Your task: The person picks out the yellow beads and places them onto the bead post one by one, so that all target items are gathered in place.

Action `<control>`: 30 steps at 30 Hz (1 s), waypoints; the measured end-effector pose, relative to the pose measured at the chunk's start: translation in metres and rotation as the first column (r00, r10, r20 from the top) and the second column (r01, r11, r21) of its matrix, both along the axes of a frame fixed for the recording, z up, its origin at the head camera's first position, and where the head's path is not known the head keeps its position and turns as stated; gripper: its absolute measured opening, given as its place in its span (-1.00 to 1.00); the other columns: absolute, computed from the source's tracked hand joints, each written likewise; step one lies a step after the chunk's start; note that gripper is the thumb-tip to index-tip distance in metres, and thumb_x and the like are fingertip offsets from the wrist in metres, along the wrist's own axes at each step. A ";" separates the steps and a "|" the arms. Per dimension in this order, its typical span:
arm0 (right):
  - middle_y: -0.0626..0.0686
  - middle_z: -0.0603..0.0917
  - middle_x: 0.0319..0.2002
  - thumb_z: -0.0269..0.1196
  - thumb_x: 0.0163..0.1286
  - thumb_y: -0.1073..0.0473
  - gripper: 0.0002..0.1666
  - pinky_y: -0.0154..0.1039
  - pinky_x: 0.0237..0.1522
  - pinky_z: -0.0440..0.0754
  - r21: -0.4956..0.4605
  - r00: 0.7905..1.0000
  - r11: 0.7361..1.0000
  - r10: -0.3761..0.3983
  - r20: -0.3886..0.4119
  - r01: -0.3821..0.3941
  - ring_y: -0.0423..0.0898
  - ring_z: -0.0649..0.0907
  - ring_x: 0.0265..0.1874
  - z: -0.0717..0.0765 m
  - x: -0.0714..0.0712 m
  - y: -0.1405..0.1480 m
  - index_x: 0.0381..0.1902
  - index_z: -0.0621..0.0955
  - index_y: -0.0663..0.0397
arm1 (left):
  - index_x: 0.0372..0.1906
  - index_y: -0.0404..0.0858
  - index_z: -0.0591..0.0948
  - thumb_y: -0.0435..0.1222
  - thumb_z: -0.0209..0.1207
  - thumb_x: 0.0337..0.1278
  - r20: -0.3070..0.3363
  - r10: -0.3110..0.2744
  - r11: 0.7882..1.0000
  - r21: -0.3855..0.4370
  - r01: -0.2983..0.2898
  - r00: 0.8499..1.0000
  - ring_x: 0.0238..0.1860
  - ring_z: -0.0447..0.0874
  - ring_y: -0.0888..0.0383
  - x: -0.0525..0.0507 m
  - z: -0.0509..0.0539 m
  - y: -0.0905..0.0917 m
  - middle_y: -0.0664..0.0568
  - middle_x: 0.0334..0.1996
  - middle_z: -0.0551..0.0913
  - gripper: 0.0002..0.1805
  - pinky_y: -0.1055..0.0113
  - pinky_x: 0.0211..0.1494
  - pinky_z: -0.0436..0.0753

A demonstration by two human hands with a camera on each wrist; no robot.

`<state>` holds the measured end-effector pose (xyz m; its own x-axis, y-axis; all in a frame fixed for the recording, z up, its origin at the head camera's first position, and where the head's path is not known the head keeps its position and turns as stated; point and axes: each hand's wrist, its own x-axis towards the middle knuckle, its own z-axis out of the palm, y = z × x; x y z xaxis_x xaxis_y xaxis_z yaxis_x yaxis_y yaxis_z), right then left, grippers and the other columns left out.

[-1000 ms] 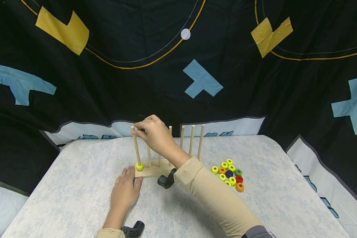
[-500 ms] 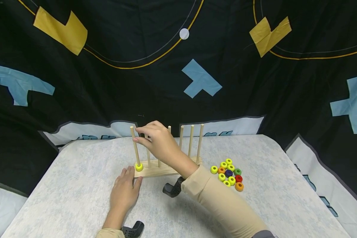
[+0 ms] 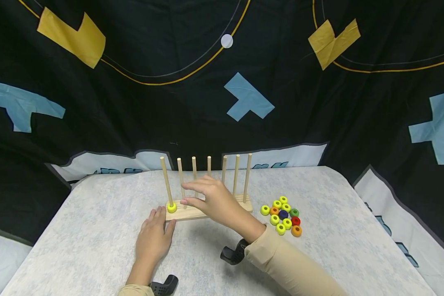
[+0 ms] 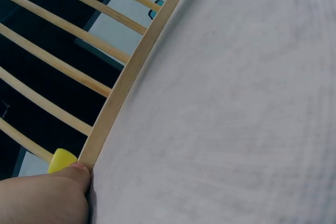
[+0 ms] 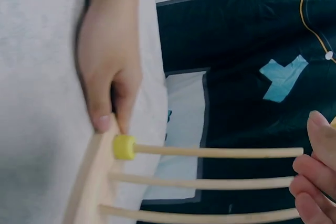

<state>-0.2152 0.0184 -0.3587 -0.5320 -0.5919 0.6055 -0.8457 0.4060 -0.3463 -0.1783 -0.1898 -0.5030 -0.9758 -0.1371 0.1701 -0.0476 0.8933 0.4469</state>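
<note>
A wooden peg stand (image 3: 188,213) with a row of several upright pegs stands on the table. One yellow bead (image 3: 172,207) sits at the foot of its leftmost peg. My left hand (image 3: 154,236) holds the base's left end, its thumb (image 4: 79,169) against the front edge in the left wrist view. My right hand (image 3: 216,201) hovers in front of the pegs, thumb and fingers apart with nothing between them. It hides part of the base and the lower middle pegs. In the right wrist view, the right hand's fingers (image 5: 315,174) appear near the peg tips.
Right of the stand lies a loose cluster of beads: several yellow, two orange (image 3: 296,231), a red one (image 3: 295,221), a green one (image 3: 294,212) and a dark blue one (image 3: 283,214). A black curtain (image 3: 192,111) hangs behind the table (image 3: 96,230).
My right hand has come away from the top of the leftmost peg, moving down and to the right, its thumb and fingers now spread. My left hand stays at the base.
</note>
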 end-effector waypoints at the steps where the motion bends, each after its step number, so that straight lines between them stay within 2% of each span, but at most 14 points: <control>1: -0.01 0.77 0.03 0.41 0.27 0.05 -0.54 -0.33 0.10 0.67 0.009 1.000 1.000 0.001 0.023 -0.001 -0.14 0.71 0.05 -0.003 0.001 0.004 0.10 0.69 0.08 | 0.50 -0.45 0.16 -0.04 -0.03 0.48 0.004 -0.001 1.000 -0.002 0.001 1.000 0.57 -0.01 -0.26 0.000 0.000 0.000 -0.33 0.50 0.17 -0.26 -0.17 0.60 -0.01; 8: -0.04 0.75 0.07 0.42 0.26 0.02 -0.53 -0.25 0.16 0.66 0.042 0.985 0.999 0.012 0.172 -0.019 -0.14 0.69 0.10 -0.026 0.008 0.034 0.11 0.69 0.01 | 0.50 -0.45 0.14 -0.02 -0.04 0.49 0.009 0.000 1.000 -0.001 0.000 1.000 0.57 -0.03 -0.25 -0.001 -0.001 0.001 -0.33 0.51 0.14 -0.25 -0.16 0.60 -0.03; 14: -0.08 0.72 0.12 0.41 0.26 -0.01 -0.50 -0.21 0.22 0.63 0.092 0.956 0.996 -0.010 0.293 -0.018 -0.15 0.65 0.17 -0.043 0.014 0.063 0.15 0.68 -0.05 | 0.50 -0.45 0.16 -0.01 -0.05 0.49 -0.005 -0.008 1.000 -0.009 0.008 1.000 0.56 0.00 -0.27 -0.001 -0.002 -0.001 -0.32 0.51 0.15 -0.26 -0.17 0.59 0.00; 16: -0.09 0.72 0.12 0.41 0.26 -0.01 -0.51 -0.22 0.22 0.63 0.088 0.954 0.996 -0.006 0.301 -0.022 -0.16 0.66 0.16 -0.048 0.014 0.071 0.15 0.67 -0.05 | 0.50 -0.45 0.16 -0.01 -0.06 0.50 -0.005 -0.011 1.000 -0.013 0.011 1.000 0.56 0.01 -0.28 0.000 -0.002 -0.003 -0.32 0.51 0.16 -0.26 -0.17 0.59 0.01; 21: -0.07 0.73 0.09 0.41 0.26 0.01 -0.52 -0.18 0.18 0.66 0.061 0.965 0.998 0.000 0.264 -0.017 -0.14 0.69 0.12 -0.056 0.013 0.094 0.13 0.68 -0.02 | 0.48 -0.46 0.18 -0.03 -0.03 0.48 -0.028 -0.009 1.000 -0.011 0.008 1.000 0.54 0.04 -0.31 0.000 -0.003 -0.004 -0.35 0.49 0.18 -0.26 -0.20 0.57 0.03; 25: -0.08 0.75 0.06 0.44 0.22 0.03 -0.50 -0.15 0.13 0.68 0.055 0.959 0.997 -0.063 0.275 0.050 -0.12 0.69 0.10 -0.061 0.012 0.117 0.12 0.69 -0.03 | 0.49 -0.46 0.17 -0.03 -0.03 0.48 -0.024 -0.011 1.000 -0.008 0.011 1.000 0.55 0.02 -0.31 -0.001 -0.004 -0.003 -0.35 0.50 0.16 -0.26 -0.20 0.57 0.02; 30: -0.05 0.76 0.03 0.48 0.15 0.08 -0.48 -0.15 0.04 0.72 0.059 0.940 0.986 -0.165 0.299 0.154 -0.11 0.72 0.01 -0.070 0.007 0.147 0.09 0.70 0.01 | 0.48 -0.47 0.19 -0.03 -0.03 0.48 -0.033 -0.012 1.000 -0.006 0.011 0.999 0.54 0.04 -0.32 0.000 -0.004 -0.002 -0.36 0.49 0.18 -0.27 -0.21 0.56 0.04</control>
